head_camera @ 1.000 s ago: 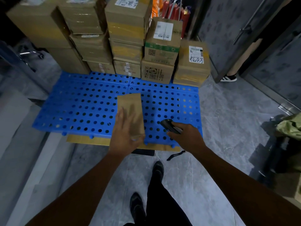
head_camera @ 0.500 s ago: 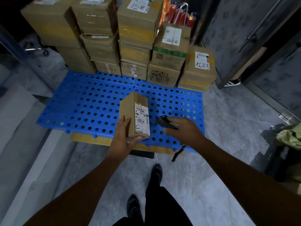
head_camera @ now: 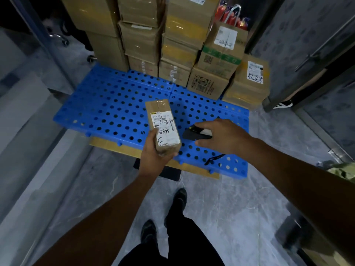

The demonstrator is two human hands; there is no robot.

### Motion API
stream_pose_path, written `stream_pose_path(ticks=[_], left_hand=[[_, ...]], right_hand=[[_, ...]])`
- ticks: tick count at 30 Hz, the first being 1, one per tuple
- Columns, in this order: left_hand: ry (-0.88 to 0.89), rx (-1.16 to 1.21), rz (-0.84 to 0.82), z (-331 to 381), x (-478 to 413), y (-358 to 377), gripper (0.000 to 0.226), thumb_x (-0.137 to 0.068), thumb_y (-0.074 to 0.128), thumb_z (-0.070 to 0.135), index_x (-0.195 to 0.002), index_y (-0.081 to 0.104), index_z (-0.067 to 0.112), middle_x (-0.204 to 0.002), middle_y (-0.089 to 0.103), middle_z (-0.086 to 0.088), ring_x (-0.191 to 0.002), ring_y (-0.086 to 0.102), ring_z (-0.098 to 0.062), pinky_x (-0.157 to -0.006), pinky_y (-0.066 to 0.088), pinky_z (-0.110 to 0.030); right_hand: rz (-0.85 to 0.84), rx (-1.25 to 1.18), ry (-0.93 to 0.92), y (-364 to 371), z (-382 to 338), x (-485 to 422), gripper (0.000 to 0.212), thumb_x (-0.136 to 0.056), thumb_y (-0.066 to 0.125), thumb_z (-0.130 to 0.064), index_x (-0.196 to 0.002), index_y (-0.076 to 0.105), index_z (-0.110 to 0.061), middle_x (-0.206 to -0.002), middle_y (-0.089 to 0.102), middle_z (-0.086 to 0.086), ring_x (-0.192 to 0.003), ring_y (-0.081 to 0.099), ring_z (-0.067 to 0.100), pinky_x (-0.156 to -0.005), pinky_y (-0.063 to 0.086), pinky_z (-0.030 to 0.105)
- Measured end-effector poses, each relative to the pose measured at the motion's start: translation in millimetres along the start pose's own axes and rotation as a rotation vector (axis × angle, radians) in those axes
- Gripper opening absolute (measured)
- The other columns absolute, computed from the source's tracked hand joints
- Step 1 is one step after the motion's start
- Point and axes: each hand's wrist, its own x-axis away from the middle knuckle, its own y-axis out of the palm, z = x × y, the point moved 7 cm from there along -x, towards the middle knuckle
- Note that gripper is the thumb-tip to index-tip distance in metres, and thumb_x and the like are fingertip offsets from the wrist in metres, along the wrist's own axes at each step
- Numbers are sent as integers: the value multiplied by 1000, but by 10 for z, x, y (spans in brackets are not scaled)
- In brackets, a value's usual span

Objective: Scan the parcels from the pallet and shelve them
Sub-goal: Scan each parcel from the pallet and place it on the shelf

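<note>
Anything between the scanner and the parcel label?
Nothing visible. The left hand grips the small parcel by its near end, label facing up. The scanner in the right hand sits just right of it, with only open air above the blue pallet between.

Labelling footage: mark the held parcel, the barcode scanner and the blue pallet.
held parcel (head_camera: 165, 127), head view, white label face
barcode scanner (head_camera: 192, 134), head view, black front end
blue pallet (head_camera: 115, 112), head view, bare perforated top
</note>
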Motion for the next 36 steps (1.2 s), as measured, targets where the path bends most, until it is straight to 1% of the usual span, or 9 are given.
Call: stream_pose_path(ticks=[6, 11, 15, 20, 24, 26, 29, 32, 36], left_hand=[[-25, -57, 21, -28, -19, 152, 99, -65, 96, 30, -144, 36, 21, -150, 49, 1, -129, 57, -17, -94, 58, -46], [-62, -121, -11, -11, 4, 181, 107, -67, 95, 32, -150, 27, 28, -151, 50, 0, -128, 57, -15, -96, 57, -35], [-43, -117, -48, 101, 65, 246, 97, -68, 93, 31, -143, 32, 33, -140, 57, 4, -123, 60, -14, -95, 57, -43], [4, -57, -27, 204, 374, 355, 93, -73, 91, 23, -144, 32, 33, -149, 49, 6, -128, 57, -15, -95, 58, -40], [-63, 29, 91, 305, 788, 434, 93, -72, 93, 25, -140, 33, 46, -152, 47, 4, -127, 58, -8, -91, 59, -29], [-58, 85, 175, 431, 1063, 420, 94, -70, 95, 23, -132, 34, 57, -146, 53, 11, -123, 58, 4, -85, 56, -15], [-69, 91, 271, 541, 1544, 351, 93, -68, 96, 20, -135, 36, 45, -133, 55, 37, -119, 56, 14, -83, 49, -6], [-66, 91, 396, 666, 2043, 25, 90, -64, 96, 25, -132, 39, 40, -129, 55, 41, -120, 59, 8, -91, 52, -15], [-74, -14, 532, 804, 2579, -582, 93, -60, 99, 24, -130, 40, 42, -137, 58, 20, -126, 59, -2, -101, 55, -35]], right_hand=[[-20, 167, -36, -21, -159, -30, 63, -89, 63, -60, -146, 46, -38, -141, 49, 11, -128, 46, 38, -93, 44, 46], [-5, 237, -37, -112, -128, 271, 58, -85, 67, -58, -139, 54, -40, -126, 53, 6, -119, 49, 34, -92, 47, 46], [22, 323, -38, -234, 38, 590, 59, -87, 64, -59, -142, 50, -42, -116, 48, 3, -118, 44, 33, -86, 43, 45], [-4, 361, -163, -368, 406, 874, 62, -86, 62, -62, -144, 46, -47, -92, 38, -6, -88, 41, 21, -72, 42, 39], [27, -44, -118, -158, 833, 1051, 58, -85, 69, -55, -140, 56, -39, -90, 62, -5, -74, 61, 20, -67, 50, 42], [48, -307, -103, 101, 949, 1086, 53, -87, 72, -49, -136, 59, -37, -108, 71, -11, -81, 69, 12, -66, 56, 29], [62, -567, -116, 570, 855, 1089, 48, -89, 72, -45, -135, 60, -38, -112, 55, -34, -96, 57, -8, -73, 44, 9], [63, -632, -216, 882, 336, 1103, 33, -88, 69, -51, -117, 60, -64, -91, 54, -52, -87, 56, -21, -67, 46, 6], [21, -742, -363, 1087, -510, 1158, 61, -81, 68, -60, -136, 60, -35, -112, 53, -42, -96, 52, -24, -79, 45, 6]])
